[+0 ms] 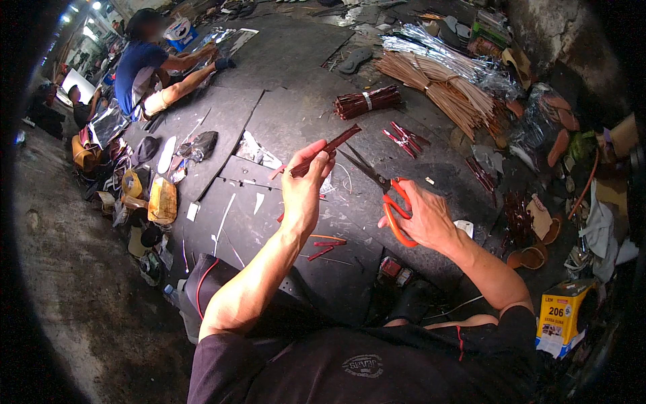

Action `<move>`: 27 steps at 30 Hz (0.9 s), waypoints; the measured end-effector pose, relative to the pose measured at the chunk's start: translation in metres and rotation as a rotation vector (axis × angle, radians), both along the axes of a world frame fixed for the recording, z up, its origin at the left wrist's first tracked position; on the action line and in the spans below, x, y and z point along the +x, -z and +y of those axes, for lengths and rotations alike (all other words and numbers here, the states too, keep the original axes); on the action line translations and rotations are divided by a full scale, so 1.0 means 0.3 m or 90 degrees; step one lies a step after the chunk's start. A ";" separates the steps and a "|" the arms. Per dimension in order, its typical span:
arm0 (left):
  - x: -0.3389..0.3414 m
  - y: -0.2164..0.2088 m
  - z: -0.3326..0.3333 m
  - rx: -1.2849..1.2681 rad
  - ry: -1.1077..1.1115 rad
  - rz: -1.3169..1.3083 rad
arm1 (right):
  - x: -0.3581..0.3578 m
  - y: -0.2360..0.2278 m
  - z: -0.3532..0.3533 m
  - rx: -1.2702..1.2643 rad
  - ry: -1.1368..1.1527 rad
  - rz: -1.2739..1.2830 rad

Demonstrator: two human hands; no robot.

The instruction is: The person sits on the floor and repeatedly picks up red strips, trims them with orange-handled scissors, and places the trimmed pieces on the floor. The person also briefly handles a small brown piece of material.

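Seen from above, looking down over two bare forearms at a dark, scuffed worktop [296, 114] made of black sheets laid edge to edge. Left hand [304, 188] raised above the worktop, fingers pinched together on the lower end of a thin dark red strip [326, 149], which slants up and to the right from the fingertips. Right hand [424, 219] just to the right of it and slightly lower, closed through the orange handles of a pair of scissors [377, 178], blades parted and pointing up and left toward the strip, tips close beside it but not clearly touching. Below the left hand, a few short red offcuts [328, 246] flat on the worktop. Further up, well apart from both hands, a banded bundle of dark red strips [367, 101], and to its right a small scatter of loose red pieces [404, 138]. Beyond that, toward the upper right, a large sheaf of tan strips [437, 84] beside crumpled clear wrapping [444, 50]. At lower right, a yellow carton [562, 316] near the right elbow. At upper left, another person in a blue shirt [138, 67] seated at the far end of the worktop, arms stretched over it. Along the left edge, a heap of sandal parts and scraps [145, 195] on the concrete floor.
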State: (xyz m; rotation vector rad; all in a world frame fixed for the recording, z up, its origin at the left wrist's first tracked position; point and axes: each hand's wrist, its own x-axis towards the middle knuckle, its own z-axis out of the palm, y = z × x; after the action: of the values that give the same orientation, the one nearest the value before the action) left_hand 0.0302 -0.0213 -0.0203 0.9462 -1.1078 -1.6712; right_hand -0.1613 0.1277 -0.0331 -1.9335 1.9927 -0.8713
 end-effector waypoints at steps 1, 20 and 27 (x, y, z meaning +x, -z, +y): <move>0.000 0.004 0.000 0.002 0.002 0.009 | -0.002 -0.004 -0.002 0.020 0.002 0.004; -0.005 0.035 0.008 0.013 0.004 -0.002 | 0.005 -0.001 -0.018 -0.012 0.012 0.020; 0.000 0.027 0.013 -0.003 0.016 -0.029 | 0.027 0.003 -0.014 0.014 0.008 -0.003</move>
State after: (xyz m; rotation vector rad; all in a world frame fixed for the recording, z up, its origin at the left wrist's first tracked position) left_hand 0.0302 -0.0174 -0.0285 0.9751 -1.1572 -1.6739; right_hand -0.1533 0.1236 -0.0342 -1.9073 2.0057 -0.8521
